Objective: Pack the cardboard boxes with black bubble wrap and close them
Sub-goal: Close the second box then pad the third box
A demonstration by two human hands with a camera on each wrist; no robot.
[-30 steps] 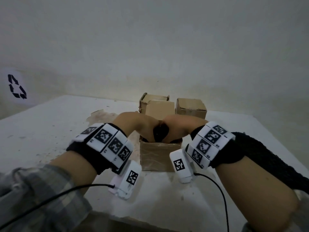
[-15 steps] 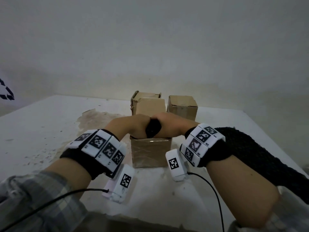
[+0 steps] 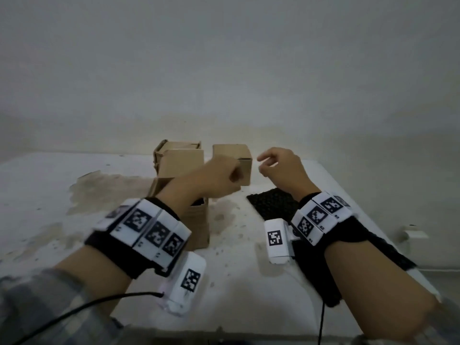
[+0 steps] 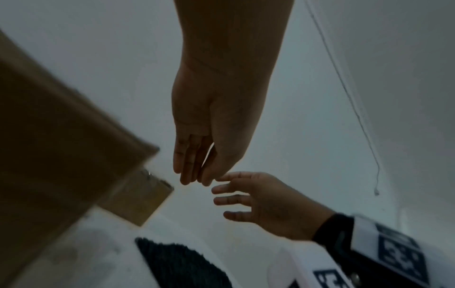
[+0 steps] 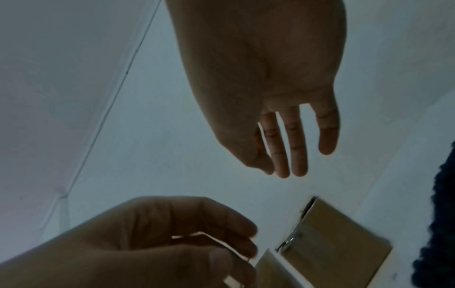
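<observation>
Head view: we read no writing on the cardboard boxes.
Open box (image 3: 196,220): under our left hand (image 3: 219,176), fingers loosely curled, empty.
Right hand (image 3: 283,168): right of box, fingers relaxed, apart.
Bubble wrap (image 3: 273,205): flat, right of box, running toward us.

Dim, flat, cool-grey light in all views, no clear source, no hard shadows. Head view soft overall, wide-angle bend at the edges, plaid sleeve (image 3: 37,302) smeared. Both wrist views darker, hands backlit against the pale wall; cardboard box (image 4: 49,155) motion-blurred, small glare on its tape.
</observation>
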